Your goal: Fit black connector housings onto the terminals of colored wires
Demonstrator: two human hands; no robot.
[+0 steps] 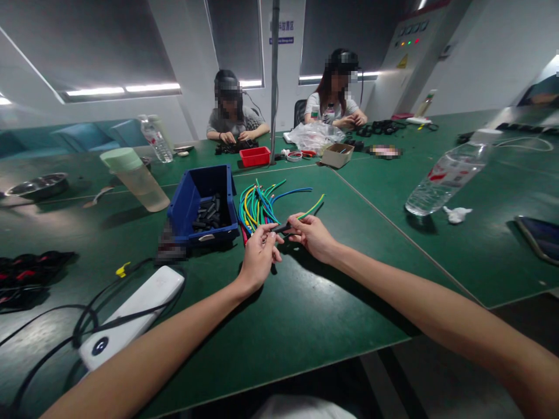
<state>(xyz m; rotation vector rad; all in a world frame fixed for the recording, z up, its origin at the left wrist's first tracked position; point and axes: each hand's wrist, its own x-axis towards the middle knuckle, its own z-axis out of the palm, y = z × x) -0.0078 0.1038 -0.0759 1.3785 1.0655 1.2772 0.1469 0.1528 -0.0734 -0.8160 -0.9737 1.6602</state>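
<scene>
Closest, a white power bank (pixel 133 317) with black cable lies near the front edge of the green matte table (pixel 305 314). Above the table, the left hand (pixel 257 256) and right hand (pixel 312 235) meet, fingers pinched on a small black tube (pixel 283 227), apparently threaded on a yellow-green wire (pixel 312 206). Just beyond lies a bundle of coloured wires (pixel 257 206). Beside it, a blue plastic bin (pixel 203 203) holds short black tubes. Bare table lies open to the right, up to a clear water bottle (pixel 449 174). Further left stands a pale green cup (pixel 135 177). Farthest, two people work by a red tray (pixel 255 156) and a cardboard box (pixel 337 155).
</scene>
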